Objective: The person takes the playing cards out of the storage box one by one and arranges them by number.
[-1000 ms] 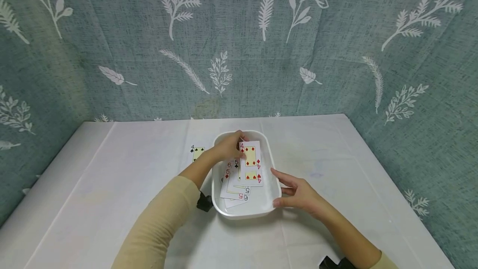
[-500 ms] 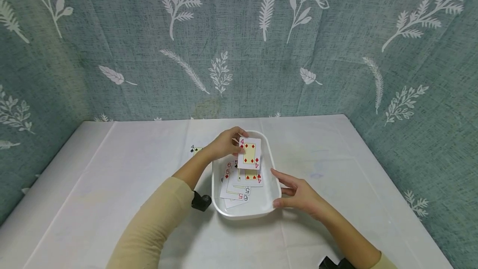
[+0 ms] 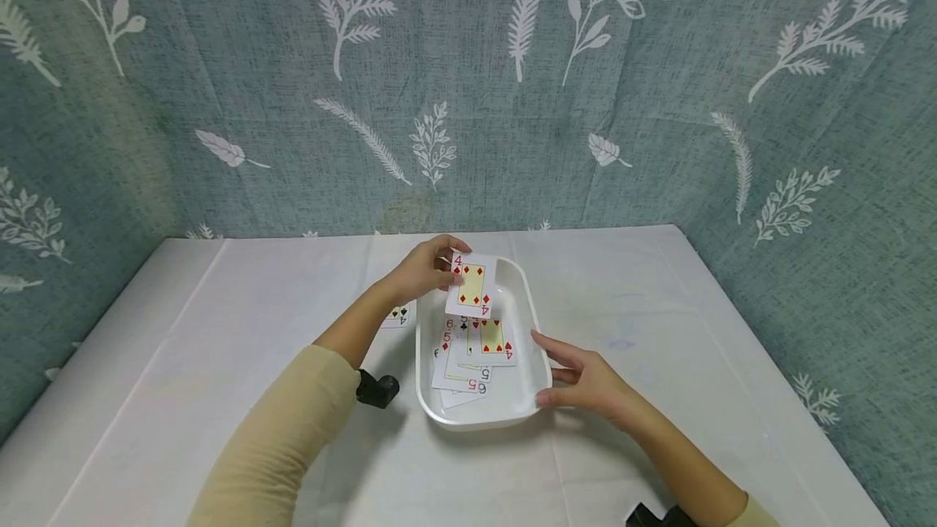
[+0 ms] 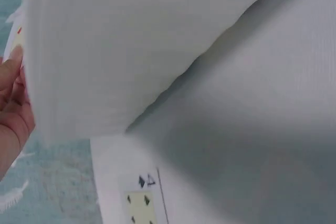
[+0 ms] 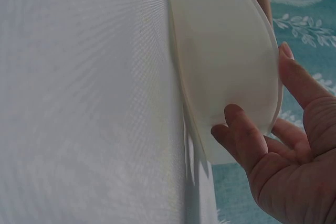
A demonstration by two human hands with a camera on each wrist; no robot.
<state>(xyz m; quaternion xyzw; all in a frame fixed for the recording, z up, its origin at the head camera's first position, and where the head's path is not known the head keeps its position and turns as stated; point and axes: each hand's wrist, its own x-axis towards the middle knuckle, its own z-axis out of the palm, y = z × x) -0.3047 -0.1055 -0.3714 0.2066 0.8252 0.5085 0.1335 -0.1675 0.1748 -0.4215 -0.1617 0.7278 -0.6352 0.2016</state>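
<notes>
My left hand (image 3: 427,268) pinches a four of diamonds card (image 3: 471,286) by its upper left corner and holds it above the far end of a white tray (image 3: 530,324). Several more cards (image 3: 468,354) lie face up inside the tray, a second four of diamonds on top. My right hand (image 3: 581,381) rests against the tray's right wall (image 5: 226,77), thumb and fingers touching its outside. A four of clubs (image 3: 398,315) lies face up on the table just left of the tray, also seen in the left wrist view as the card (image 4: 143,199).
The white table (image 3: 220,332) meets a teal leaf-patterned curtain (image 3: 468,88) at the back and right. A small black object (image 3: 376,389) sits by the tray's near left corner. Another dark object (image 3: 651,515) shows at the bottom edge.
My left hand has lifted the four of diamonds off the pile and carried it up and to the left, uncovering the four of clubs. The right hand stays on the tray.
</notes>
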